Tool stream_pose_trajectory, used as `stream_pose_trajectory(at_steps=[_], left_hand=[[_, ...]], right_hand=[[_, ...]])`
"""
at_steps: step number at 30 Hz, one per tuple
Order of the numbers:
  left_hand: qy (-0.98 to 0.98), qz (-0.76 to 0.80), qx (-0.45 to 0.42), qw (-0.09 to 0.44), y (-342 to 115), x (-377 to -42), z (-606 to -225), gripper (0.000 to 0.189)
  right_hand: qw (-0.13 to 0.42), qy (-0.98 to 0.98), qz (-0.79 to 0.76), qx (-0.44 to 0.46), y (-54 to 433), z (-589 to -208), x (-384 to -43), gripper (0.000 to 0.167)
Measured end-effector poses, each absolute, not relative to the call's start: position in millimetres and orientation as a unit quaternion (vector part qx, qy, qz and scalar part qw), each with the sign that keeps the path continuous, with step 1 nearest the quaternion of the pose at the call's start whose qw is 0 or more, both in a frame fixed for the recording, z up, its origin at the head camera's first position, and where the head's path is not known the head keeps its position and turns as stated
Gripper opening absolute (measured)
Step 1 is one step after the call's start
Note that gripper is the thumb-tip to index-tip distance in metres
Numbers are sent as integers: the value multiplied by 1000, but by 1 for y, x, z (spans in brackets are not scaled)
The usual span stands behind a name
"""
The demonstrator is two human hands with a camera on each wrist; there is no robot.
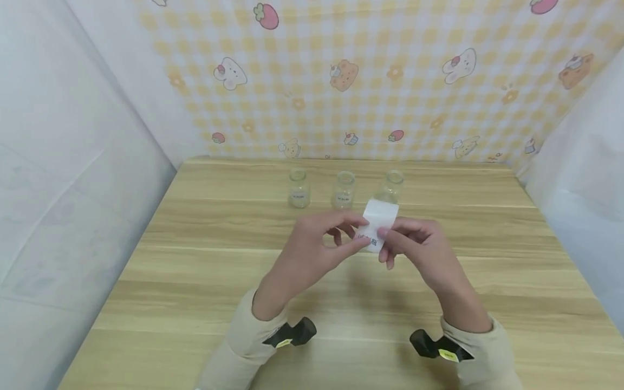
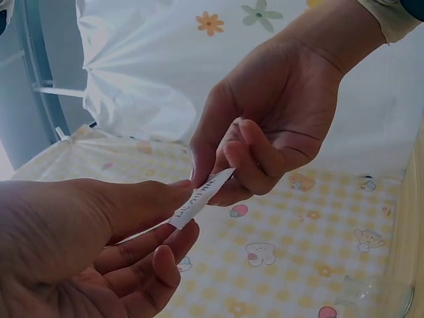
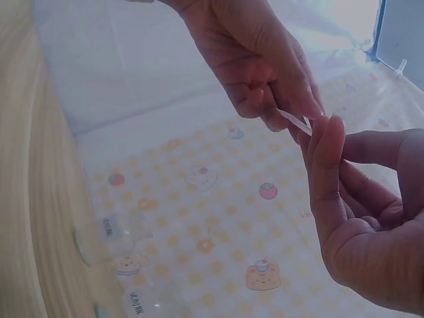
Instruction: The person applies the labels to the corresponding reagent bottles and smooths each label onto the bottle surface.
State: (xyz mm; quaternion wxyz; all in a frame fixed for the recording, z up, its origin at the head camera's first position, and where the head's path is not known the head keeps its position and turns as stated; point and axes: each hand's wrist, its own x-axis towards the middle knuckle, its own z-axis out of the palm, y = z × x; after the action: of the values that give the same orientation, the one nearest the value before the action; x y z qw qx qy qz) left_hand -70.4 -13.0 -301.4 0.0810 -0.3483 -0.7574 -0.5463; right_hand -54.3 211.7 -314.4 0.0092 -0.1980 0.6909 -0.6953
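A small white label (image 1: 381,216) with black printed characters is held up over the table between both hands. My left hand (image 1: 314,246) pinches its left side between thumb and fingers. From the right, my right hand (image 1: 423,252) pinches it too, thumb on the near face. Edge-on in the left wrist view, the label (image 2: 201,200) spans the gap between the two hands' fingertips. In the right wrist view the paper (image 3: 295,122) looks split into two thin layers at the fingers.
Three clear glass bottles stand in a row toward the table's back: a left bottle (image 1: 299,189) and a middle bottle (image 1: 344,190) with printed labels, and a right bottle (image 1: 394,183) partly behind the paper. A patterned cloth (image 1: 312,81) hangs behind the wooden table (image 1: 195,260).
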Motion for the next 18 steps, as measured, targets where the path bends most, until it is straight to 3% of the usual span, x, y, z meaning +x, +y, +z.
stream_pose_trajectory(at_steps=[6,18], left_hand=[[-760,-534,-356,96,-11,-70,-302,30],[-776,-512,-347,123,-12,-72,-301,17]], right_hand=[[5,669,-714,-207,211,-314,-53,17],[2,670,-719,-184,208,-313,-51,20]])
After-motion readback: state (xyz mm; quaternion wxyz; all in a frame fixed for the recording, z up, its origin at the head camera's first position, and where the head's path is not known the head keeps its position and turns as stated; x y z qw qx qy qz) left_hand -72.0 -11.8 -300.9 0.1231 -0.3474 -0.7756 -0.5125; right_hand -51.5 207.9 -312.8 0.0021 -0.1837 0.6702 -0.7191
